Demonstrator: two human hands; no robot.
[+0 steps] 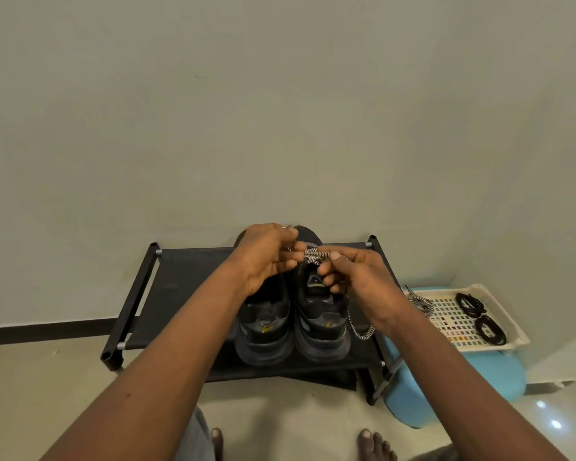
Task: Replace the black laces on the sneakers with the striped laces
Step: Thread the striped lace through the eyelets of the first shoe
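Two black sneakers stand side by side on a low black shoe rack (180,294), the left sneaker (263,327) and the right sneaker (323,324). A black-and-white striped lace (313,256) runs across the upper eyelets of the right sneaker. My left hand (266,257) pinches one end of it above the shoe. My right hand (356,281) pinches the other part, and a loop of the lace (359,331) hangs down beside the shoe. A second striped lace (419,302) and two coiled black laces (479,314) lie in a cream tray (512,341) at the right.
The tray rests on a light blue stool (463,387) right of the rack. A pale wall stands directly behind the rack. My bare feet (373,444) are on the tiled floor in front of it.
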